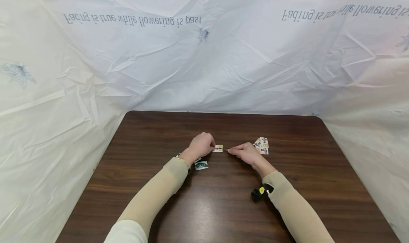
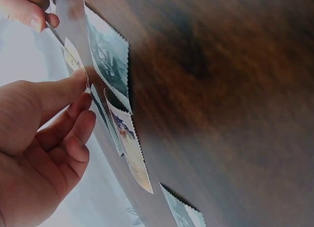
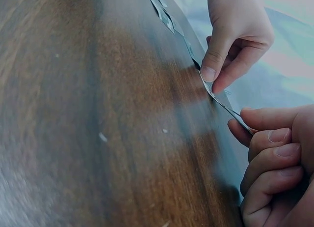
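Observation:
A small postage stamp (image 1: 219,148) with a yellowish picture is at the middle of the table, between the two hands. My left hand (image 1: 202,144) pinches its left edge between thumb and forefinger, the other fingers loosely curled in the left wrist view. From the right, my right hand (image 1: 245,153) grips a pair of thin metal tweezers (image 2: 56,31) between thumb and forefinger. The tweezers' tips overlap the stamp in the left wrist view. Below the left hand lie several more stamps, among them a grey-green stamp (image 2: 109,52) and a curled yellowish stamp (image 2: 130,146), all with perforated edges.
A small group of stamps (image 1: 262,150) lies to the right, just beyond the right hand. The dark wooden table (image 1: 204,207) extends around both arms. White printed sheeting (image 1: 204,69) hangs behind and at both sides. A black wrist camera (image 1: 256,194) sits on the right sleeve.

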`<state>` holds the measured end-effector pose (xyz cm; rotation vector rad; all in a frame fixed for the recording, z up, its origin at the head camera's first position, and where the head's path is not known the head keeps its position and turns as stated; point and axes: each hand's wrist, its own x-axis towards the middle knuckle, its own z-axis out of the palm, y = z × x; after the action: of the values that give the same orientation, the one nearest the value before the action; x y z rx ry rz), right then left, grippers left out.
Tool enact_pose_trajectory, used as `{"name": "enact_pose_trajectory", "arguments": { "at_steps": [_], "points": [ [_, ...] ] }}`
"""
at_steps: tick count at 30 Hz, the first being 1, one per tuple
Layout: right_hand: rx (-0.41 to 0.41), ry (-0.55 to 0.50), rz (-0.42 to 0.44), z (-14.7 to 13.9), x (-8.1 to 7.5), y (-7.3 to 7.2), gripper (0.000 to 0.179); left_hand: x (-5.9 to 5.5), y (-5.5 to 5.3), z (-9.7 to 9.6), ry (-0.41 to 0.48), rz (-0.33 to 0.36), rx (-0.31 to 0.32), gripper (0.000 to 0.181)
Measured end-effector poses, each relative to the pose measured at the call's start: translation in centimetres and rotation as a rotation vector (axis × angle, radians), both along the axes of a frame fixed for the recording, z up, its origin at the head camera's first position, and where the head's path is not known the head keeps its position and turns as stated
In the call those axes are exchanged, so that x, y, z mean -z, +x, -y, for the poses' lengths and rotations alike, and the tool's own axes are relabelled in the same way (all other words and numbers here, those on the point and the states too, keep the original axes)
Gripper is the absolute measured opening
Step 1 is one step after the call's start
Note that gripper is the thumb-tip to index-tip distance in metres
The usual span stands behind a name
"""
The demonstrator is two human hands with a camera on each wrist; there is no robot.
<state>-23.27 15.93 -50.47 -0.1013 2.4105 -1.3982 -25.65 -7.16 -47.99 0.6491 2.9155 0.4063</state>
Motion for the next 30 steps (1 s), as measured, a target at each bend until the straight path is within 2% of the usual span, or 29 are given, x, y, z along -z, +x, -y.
{"name": "enact_pose_trajectory", "arguments": {
  "at_steps": [18,30],
  "points": [
    [0.004,-0.007,0.052,0.01,-0.08,0.33,0.033,0.08,0.07,0.09,0.029,0.016,-0.01,0.009],
    [0.012,-0.026,0.051,-0.15,0.12,0.09,0.035,0.32,-0.08,0.25,0.017,-0.02,0.019,0.012]
  ]
}}
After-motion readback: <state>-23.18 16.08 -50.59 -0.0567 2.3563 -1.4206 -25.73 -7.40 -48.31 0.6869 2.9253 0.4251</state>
